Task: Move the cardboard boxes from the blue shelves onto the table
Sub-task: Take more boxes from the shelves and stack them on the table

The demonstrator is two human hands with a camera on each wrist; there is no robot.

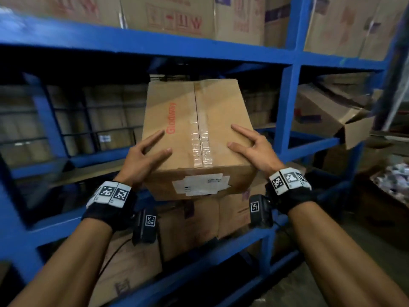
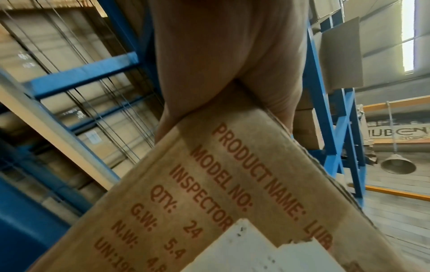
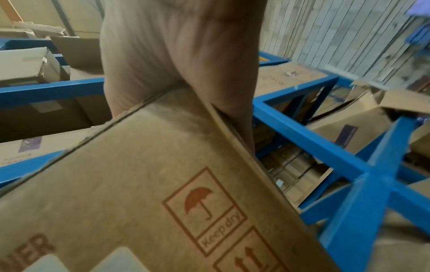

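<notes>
A taped brown cardboard box (image 1: 199, 129) with red print and a white label is held tilted in front of the blue shelves (image 1: 287, 107). My left hand (image 1: 143, 156) grips its near left corner, with thumb and forefinger lying on the top. My right hand (image 1: 252, 147) grips the near right corner the same way. The remaining fingers are hidden down the sides. In the left wrist view, the left hand (image 2: 232, 55) straddles an edge of the box (image 2: 221, 193). The right wrist view shows the right hand (image 3: 181, 46) straddling the box (image 3: 139, 184) likewise.
More cardboard boxes (image 1: 177, 16) fill the shelf above, and others (image 1: 199, 222) stand on the shelf below the held box. An open, crushed box (image 1: 332, 116) lies in the right bay. Wire mesh (image 1: 88, 120) backs the left bay. Bare floor (image 1: 309, 273) shows at lower right.
</notes>
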